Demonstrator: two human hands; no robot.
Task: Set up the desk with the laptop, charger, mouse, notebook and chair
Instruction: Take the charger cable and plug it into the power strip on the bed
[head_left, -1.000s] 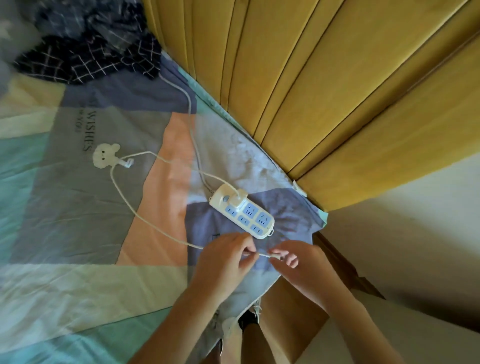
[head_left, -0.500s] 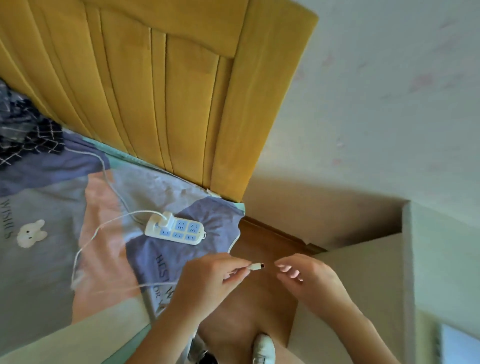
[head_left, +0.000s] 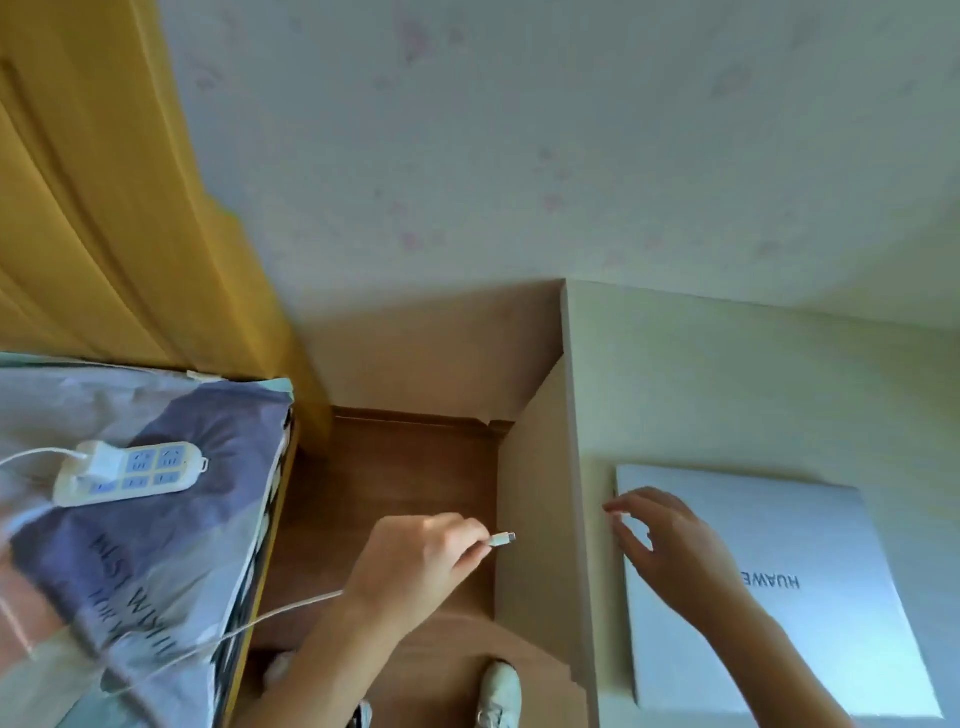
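My left hand (head_left: 415, 558) pinches the white charger cable just behind its USB-C plug (head_left: 503, 539), held in the gap between bed and desk. The cable (head_left: 280, 613) trails back left over the bed edge to a white charger brick plugged into a power strip (head_left: 127, 473) on the bed. A closed silver laptop (head_left: 810, 597) lies on the pale desk (head_left: 701, 374) at right. My right hand (head_left: 665, 551) hovers over the laptop's left edge, fingers loosely spread, holding nothing.
A bed with a patchwork sheet (head_left: 130, 561) and yellow padded headboard (head_left: 104, 208) fills the left. A wooden floor (head_left: 395, 478) shows in the narrow gap. A white shoe (head_left: 501, 691) is below. A wall rises behind.
My view swung right from the bed to the desk. My left hand carried the cable plug rightward across the gap. My right hand let go of the plug and moved to the laptop's edge.
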